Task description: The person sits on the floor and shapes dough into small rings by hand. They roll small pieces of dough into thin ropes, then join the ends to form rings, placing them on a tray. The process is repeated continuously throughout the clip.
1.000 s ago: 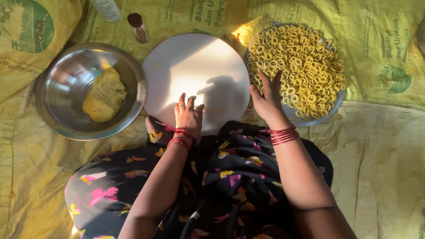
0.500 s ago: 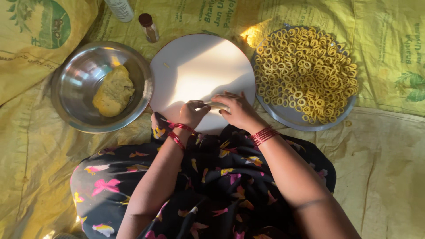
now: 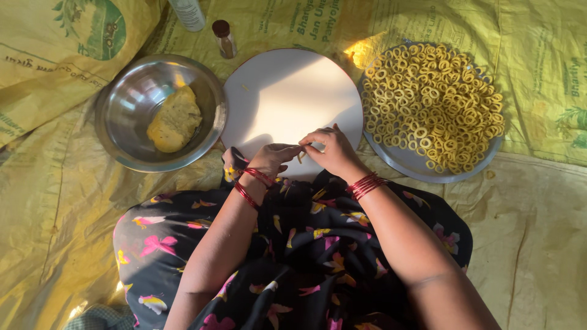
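We pinch a thin dough strip between our left hand and right hand, fingertips nearly closed on it, just above the white board. It looks soft, light and easily torn; we judge its ends the best hold.

The white bottle is cut off by the top edge; fingers hide most of the dough strip.

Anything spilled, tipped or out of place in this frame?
Nothing stands out. The dough rings stay heaped on their steel plate, the dough lump sits inside the upright steel bowl, and the white board is nearly bare. Both hands, left hand and right hand, pinch a small dough strip over it.
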